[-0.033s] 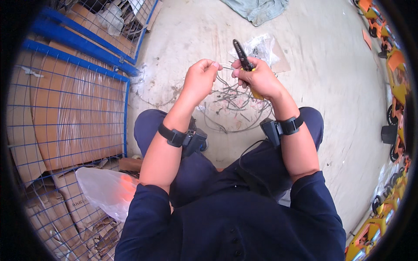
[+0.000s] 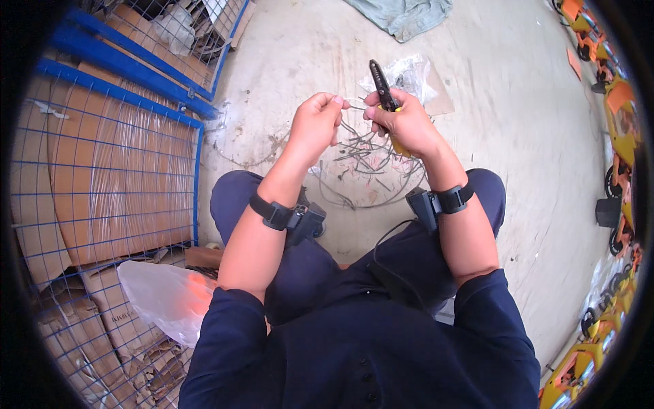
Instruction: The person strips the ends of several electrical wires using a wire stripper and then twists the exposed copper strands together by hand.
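My left hand [image 2: 315,126] is closed in a pinch on the end of a thin grey wire [image 2: 357,107]. The wire spans the small gap to my right hand [image 2: 409,126], whose thumb and fingertips are at its other side; whether they grip it I cannot tell. That same hand is wrapped round wire strippers [image 2: 383,85] with black jaws pointing away from me and yellow handles, mostly covered by the palm. Below and between the hands, cut grey cable pieces [image 2: 368,158] and small reddish scraps lie scattered on the floor.
Blue wire-mesh cages [image 2: 129,163] with cardboard stand on the left. A clear plastic bag [image 2: 426,82] lies on cardboard beyond my right hand, and a grey-green cloth [image 2: 405,17] farther off. Near my left elbow is a whitish plastic bag [image 2: 160,293]. Yellow-orange wheeled machines [image 2: 620,123] line the right.
Both hands have shifted very slightly to the right, and the wire strippers' jaws with them. The grip of each hand looks the same.
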Tool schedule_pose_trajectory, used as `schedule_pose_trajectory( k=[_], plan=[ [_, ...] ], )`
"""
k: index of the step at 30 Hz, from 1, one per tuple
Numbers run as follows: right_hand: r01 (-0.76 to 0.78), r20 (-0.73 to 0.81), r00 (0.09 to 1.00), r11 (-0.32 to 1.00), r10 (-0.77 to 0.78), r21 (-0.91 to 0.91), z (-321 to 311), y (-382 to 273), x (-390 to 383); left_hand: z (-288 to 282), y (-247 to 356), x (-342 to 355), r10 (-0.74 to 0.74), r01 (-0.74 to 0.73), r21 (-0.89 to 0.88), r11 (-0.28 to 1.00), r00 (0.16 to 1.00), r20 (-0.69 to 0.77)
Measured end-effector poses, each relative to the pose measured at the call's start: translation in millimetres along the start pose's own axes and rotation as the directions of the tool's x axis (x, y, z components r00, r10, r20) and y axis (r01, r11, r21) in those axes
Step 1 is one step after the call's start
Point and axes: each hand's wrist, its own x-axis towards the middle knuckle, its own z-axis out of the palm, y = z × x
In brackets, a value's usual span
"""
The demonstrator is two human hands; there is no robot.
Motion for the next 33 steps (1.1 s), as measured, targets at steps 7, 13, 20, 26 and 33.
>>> schedule_pose_trajectory(
  k=[7, 13, 20, 26, 33],
  plan=[
    [0.215, -0.174, 0.957, 0.969, -0.233, -0.119, 39.8, 28.1, -4.8, 26.4, -21.5, 6.1, 0.001, -0.020, -0.536, 0.844, 0.999, -0.035],
    [0.187, -0.292, 0.933, 0.977, -0.210, -0.104, 44.4, 45.0, -1.6, 44.3, -29.1, 11.0, 0.035, -0.027, -0.635, 0.772, 0.999, 0.001],
    [0.278, -0.380, 0.840, 0.909, -0.386, -0.310, 44.5, 37.9, -9.2, 50.9, -18.1, 9.7, 0.074, -0.017, -0.619, 0.786, 0.995, 0.068],
    [0.231, -0.360, 0.861, 0.906, -0.360, -0.354, 53.7, 44.7, -8.2, 45.0, -34.5, 29.0, -0.065, 0.041, -0.499, 0.865, 0.997, -0.032],
    [0.132, -0.352, 0.907, 0.949, -0.233, -0.288, 44.1, 58.1, 7.1, 25.4, -30.5, 52.7, -0.134, -0.135, -0.656, 0.742, 0.930, -0.342]
  ],
)
